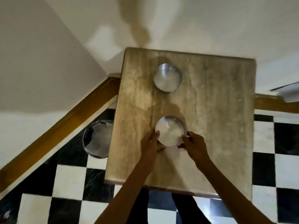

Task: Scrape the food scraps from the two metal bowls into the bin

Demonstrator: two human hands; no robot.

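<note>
Two metal bowls stand on a beige stone-topped bench (210, 126), seen from above through a head-worn camera. Near bowl (170, 130): upright, close to the person's edge of the bench, its pale interior blurred so that any contents cannot be told. Left hand (149, 143): fingers curled against the bowl's left rim. Right hand (194, 143): fingers closed on the right rim, so that both hands grip the bowl between them. Far bowl (167, 77): upright, well apart from the near one, toward the wall side of the bench, untouched. Bin (97, 139): round, lined with a dark bag, standing on the black-and-white chequered floor (69, 180) just beside the bench's left edge, partly hidden beneath it. A wooden skirting (64, 123) runs along the white wall behind. No brand, label or writing can be read on any object.
</note>
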